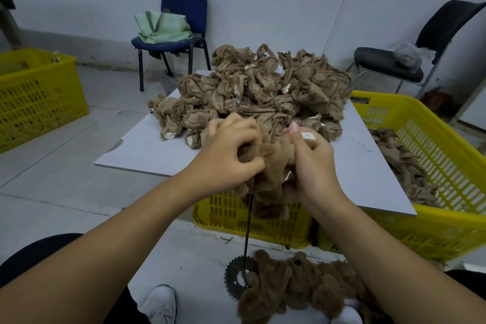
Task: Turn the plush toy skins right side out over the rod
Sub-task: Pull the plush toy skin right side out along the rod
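A brown plush toy skin sits over the top of a thin black rod that rises from a toothed metal disc on the floor. My left hand grips the skin's left side with curled fingers. My right hand, with a plaster on one finger, pinches its right side. A big pile of inside-out tan skins lies on the white board beyond my hands. Furry turned skins lie on the floor by the rod's base.
The board rests on yellow crates; the right crate holds more tan skins. Another yellow crate stands far left. A blue chair with a green bag and a black chair stand by the wall. My white shoe is near the disc.
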### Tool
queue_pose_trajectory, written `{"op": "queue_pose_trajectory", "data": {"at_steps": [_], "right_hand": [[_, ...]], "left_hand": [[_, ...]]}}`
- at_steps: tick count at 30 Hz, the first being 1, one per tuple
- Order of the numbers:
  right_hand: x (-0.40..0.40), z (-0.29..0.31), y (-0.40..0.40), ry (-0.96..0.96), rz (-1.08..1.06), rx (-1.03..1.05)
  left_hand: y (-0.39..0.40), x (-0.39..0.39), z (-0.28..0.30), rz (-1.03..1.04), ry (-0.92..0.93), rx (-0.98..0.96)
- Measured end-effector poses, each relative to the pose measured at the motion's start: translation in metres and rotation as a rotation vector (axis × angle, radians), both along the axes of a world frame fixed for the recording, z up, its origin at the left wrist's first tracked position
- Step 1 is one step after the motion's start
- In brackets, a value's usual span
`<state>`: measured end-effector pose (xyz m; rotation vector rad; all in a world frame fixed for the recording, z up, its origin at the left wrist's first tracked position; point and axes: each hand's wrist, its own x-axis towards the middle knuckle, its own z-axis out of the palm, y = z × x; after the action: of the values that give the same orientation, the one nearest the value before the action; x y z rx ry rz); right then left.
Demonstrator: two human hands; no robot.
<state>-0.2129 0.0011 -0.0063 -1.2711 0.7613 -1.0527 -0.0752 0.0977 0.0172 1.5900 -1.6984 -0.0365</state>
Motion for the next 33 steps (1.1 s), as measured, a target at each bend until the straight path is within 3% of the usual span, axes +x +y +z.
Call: {"op": "queue_pose_trajectory", "data": {"at_steps": [5, 8, 12, 18, 20, 24, 28, 33], "right_hand": [[-0.004, -0.004, -0.005, 0.204, -0.108, -0.525], [-0.002, -0.002, -0.004, 0.300, 0.030, -0.693], [0.000, -0.009, 0.003, 0.491, 0.223, -0.720], [0.004, -0.011, 0.000, 0.472, 0.276, -0.491], [0.007, -0.013, 0.002, 0.490, 0.294, -0.431], [0.009, -0.012, 0.000, 0.605, 0.239, -0.457], [0.006, -0.008, 0.001, 0.620, 0.147, -0.520], [0.003, -0.007, 0.004, 0.505, 0.101, -0.594]], "left_hand": [[-0.007, 0.003, -0.009, -0.047, 0.183, 0.163], [-0.010, 0.005, -0.011, -0.013, 0.255, 0.149], [-0.013, 0.003, -0.009, 0.006, 0.412, 0.117], [-0.013, -0.004, -0.008, 0.035, 0.736, 0.309], [-0.014, -0.001, -0.006, 0.028, 0.717, 0.368], [-0.014, -0.001, -0.009, 0.014, 0.399, 0.356], [-0.010, 0.007, -0.019, 0.179, 0.146, 0.382], [-0.006, 0.017, -0.004, 0.070, 0.381, 0.312]]}}
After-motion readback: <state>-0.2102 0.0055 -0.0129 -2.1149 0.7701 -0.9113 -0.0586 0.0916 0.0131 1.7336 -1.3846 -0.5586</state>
